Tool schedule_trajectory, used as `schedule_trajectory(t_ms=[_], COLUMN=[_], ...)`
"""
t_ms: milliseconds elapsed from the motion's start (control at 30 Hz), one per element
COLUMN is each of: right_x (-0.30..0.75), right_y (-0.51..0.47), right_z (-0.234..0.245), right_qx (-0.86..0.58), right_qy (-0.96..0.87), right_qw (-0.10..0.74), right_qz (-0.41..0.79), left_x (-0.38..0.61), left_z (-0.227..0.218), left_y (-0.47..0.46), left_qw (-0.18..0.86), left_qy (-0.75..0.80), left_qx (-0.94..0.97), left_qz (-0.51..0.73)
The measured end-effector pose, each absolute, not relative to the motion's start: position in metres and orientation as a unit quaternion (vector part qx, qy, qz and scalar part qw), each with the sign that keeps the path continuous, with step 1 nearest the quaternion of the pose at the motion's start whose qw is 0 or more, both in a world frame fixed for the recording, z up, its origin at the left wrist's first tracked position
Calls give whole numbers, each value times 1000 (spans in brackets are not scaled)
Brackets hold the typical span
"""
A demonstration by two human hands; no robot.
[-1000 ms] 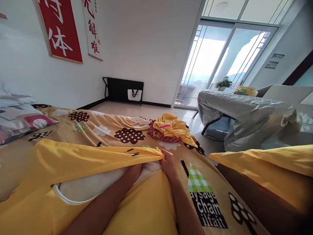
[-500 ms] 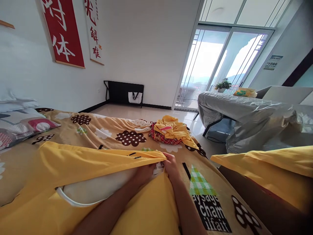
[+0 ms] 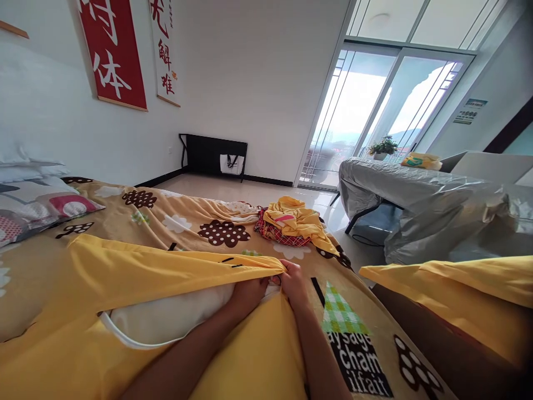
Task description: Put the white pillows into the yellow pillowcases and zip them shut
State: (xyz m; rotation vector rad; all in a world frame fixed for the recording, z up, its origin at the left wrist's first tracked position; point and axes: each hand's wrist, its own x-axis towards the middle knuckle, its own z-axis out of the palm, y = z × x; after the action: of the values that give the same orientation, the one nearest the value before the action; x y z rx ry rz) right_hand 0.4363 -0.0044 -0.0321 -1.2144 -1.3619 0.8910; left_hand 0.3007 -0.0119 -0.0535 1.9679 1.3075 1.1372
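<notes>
Your right hand (image 3: 293, 283) was closed on the gathered far edge of the yellow cover (image 3: 166, 269), pinching the cloth at its right end. Your left hand (image 3: 249, 295) reached in through the cover's opening, just beside the right; its fingers were bent and partly hidden, so whether they gripped anything could not be told. The white filling (image 3: 175, 315) lay inside the cover, showing through the opening and stretching left from your hands, its visible strip running left to right. Your left hand was the nearer, at that strip's right end. Beneath spread the patterned blanket (image 3: 189, 239); farther off, right of centre, sat a yellow cloth pile (image 3: 300, 219), and a pillow (image 3: 45, 208) lay far left.
</notes>
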Motion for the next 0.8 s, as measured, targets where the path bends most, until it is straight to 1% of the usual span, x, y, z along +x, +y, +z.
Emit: schedule_trajectory(t_ms=[133,333,467,567,667,800], right_x=[436,433,432,432,431,430], right_y=[-6,-8,-8,-8,-9,-10], right_z=[-29,-25,-25,-25,-24,-21], right_qx=[-494,-486,-476,-470,-469,-467], right_qy=[-574,-565,-556,-547,-539,-539], right_qw=[533,536,539,539,538,549], right_qz=[377,397,416,435,447,436], left_x=[303,302,300,301,304,307], left_z=[-61,-67,-60,-54,-50,-50], left_y=[-6,-7,-10,-10,-7,-3], left_qw=[297,426,467,519,570,588], left_qy=[497,468,435,402,374,362], left_qx=[684,575,563,536,526,538], left_qz=[443,518,526,531,509,484])
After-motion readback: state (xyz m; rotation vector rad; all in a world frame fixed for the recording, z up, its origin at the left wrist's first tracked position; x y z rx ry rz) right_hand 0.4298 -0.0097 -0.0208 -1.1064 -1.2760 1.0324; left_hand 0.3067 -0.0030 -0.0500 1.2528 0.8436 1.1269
